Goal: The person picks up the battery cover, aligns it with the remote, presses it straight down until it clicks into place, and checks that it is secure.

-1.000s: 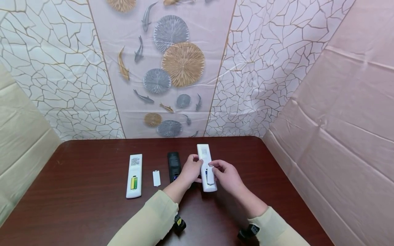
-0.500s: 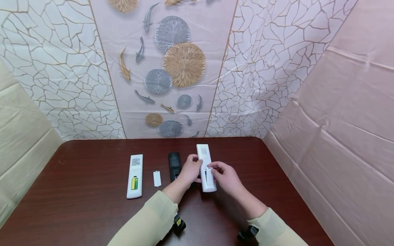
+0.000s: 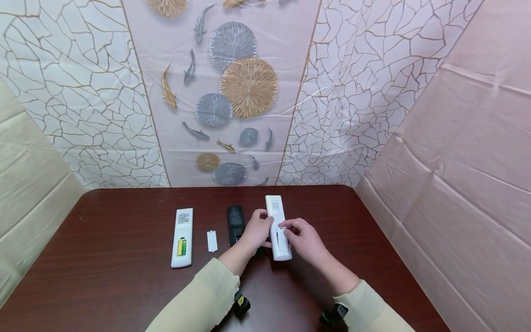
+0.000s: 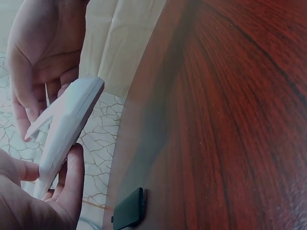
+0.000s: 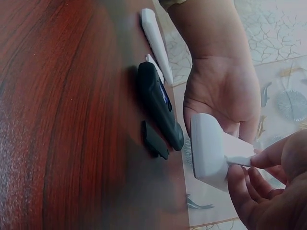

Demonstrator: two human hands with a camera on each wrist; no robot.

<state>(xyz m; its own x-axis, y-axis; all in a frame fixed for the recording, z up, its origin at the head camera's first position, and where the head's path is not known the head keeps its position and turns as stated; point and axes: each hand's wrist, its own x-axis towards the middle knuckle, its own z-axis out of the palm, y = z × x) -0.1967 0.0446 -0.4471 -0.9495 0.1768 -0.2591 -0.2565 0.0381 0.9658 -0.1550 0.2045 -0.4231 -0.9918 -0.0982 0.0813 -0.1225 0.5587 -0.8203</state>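
My left hand (image 3: pixel 256 230) grips a white remote control (image 3: pixel 275 210) by its side, back facing up, raised off the table. Between thumb and fingers, my right hand (image 3: pixel 306 237) pinches a white battery cover (image 3: pixel 282 240) at its upper end. The cover lies over the battery compartment, with a narrow dark gap along its left side. Seen from the left wrist, the battery cover (image 4: pixel 41 120) slants away from the remote's back, its pinched end lifted and its other end at the remote. The batteries beneath are mostly hidden.
Left of the hands lies a black remote (image 3: pixel 235 221), partly behind the left hand, its black cover (image 5: pixel 154 140) beside it. Farther left are a loose white cover (image 3: pixel 212 241) and another white remote (image 3: pixel 183 226) with green-yellow batteries (image 3: pixel 181 247) exposed. A patterned cloth (image 3: pixel 232 138) hangs behind the table.
The white battery cover has shifted slightly left over the compartment, and less of the blue battery shows beside it. The right hand has moved only slightly; the left hand keeps its grip.
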